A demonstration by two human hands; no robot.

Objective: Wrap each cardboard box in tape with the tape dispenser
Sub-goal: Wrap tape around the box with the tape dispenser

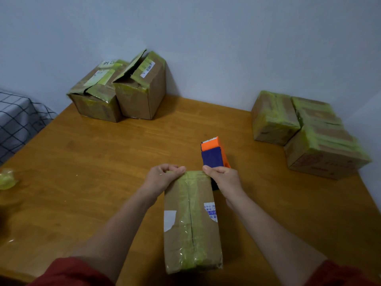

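A long cardboard box [191, 221] with yellow-green tape along its top seam lies in front of me on the wooden table [103, 162]. My left hand [161, 177] grips the box's far left corner with curled fingers. My right hand [223, 179] holds the orange and blue tape dispenser [213, 153] at the box's far right corner; the dispenser's serrated blade points away from me. The lower part of the dispenser is hidden behind my hand and the box.
Two taped boxes [119, 91], one with a lifted flap, stand at the back left against the wall. A cluster of taped boxes [305, 131] sits at the right edge. A crumpled wad of tape [7, 179] lies at the left edge. A checked bed cover [18, 118] is beyond the table's left side.
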